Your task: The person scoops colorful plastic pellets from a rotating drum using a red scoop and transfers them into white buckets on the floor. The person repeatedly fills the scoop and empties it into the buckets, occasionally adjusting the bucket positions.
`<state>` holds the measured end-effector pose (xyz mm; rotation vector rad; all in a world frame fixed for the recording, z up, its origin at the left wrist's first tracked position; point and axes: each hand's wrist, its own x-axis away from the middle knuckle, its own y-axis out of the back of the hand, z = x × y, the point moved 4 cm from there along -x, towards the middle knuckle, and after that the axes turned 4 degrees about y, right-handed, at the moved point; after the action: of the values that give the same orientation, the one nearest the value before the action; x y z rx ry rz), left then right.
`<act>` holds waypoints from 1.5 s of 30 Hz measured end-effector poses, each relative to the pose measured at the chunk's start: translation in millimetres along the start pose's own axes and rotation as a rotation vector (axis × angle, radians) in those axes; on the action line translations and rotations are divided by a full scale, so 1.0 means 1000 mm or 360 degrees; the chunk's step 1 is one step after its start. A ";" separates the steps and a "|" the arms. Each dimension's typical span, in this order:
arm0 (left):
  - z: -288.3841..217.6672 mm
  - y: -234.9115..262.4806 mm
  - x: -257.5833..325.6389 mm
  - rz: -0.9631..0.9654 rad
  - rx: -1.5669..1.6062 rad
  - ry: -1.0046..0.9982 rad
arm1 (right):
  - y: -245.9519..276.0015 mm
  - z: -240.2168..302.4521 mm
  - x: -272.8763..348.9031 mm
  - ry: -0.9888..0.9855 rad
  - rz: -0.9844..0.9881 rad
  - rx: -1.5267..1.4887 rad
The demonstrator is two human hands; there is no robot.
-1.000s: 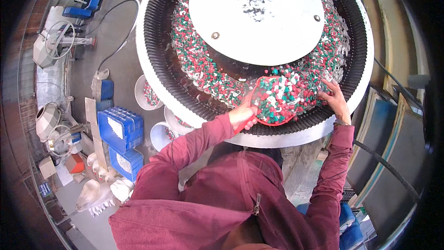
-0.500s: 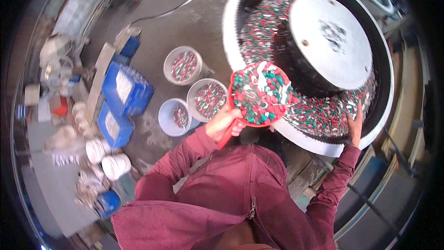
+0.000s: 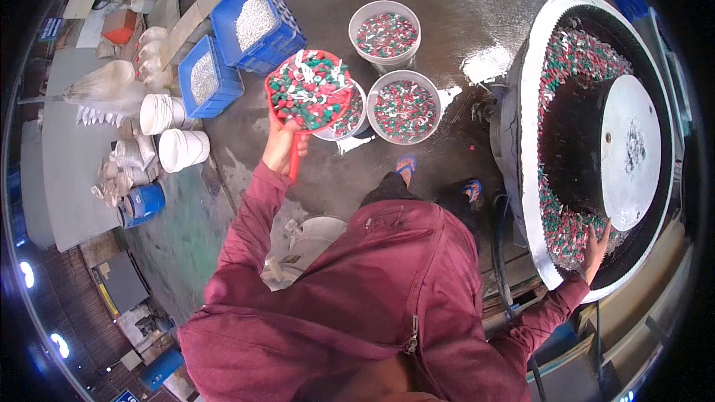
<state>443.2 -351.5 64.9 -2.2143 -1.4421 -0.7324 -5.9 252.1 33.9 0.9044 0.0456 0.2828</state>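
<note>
Wet concrete floor [image 3: 462, 7], buckets of mixed caps everywhere.
Left hand [image 3: 281, 145] is gripping a loaded red scoop [image 3: 309, 89], hovering right over the nearest bucket [image 3: 344, 115]; right hand [image 3: 594, 247] is resting spread on the big round drum [image 3: 530, 141].

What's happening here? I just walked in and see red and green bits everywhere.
A person in a maroon jacket holds a red scoop heaped with red, green and white pieces in the left hand, above three buckets already holding the same mix. The right hand rests on the rim of a big round drum full of those pieces.
</note>
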 end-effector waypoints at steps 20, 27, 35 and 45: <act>0.052 0.084 -0.136 -0.1025 -0.1921 -0.0737 | 0.092 -0.025 0.032 -0.0159 -0.0011 0.0421; -0.011 -0.039 -0.093 -0.0083 -0.0114 -0.0702 | 0.093 -0.047 0.074 -0.0223 -0.0020 0.0369; -0.066 -0.418 0.011 0.0768 -0.1245 -0.2068 | 0.064 -0.116 0.040 -0.0711 -0.0270 -0.0896; 0.090 -0.702 -0.161 0.0073 -0.3510 -0.2337 | 0.003 -0.382 -0.062 -0.0987 -0.0501 0.0104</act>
<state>-237.1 -139.4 -74.3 -5.1973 -0.0775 -0.5291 -126.3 531.3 -205.9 1.0017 -0.3752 -0.2999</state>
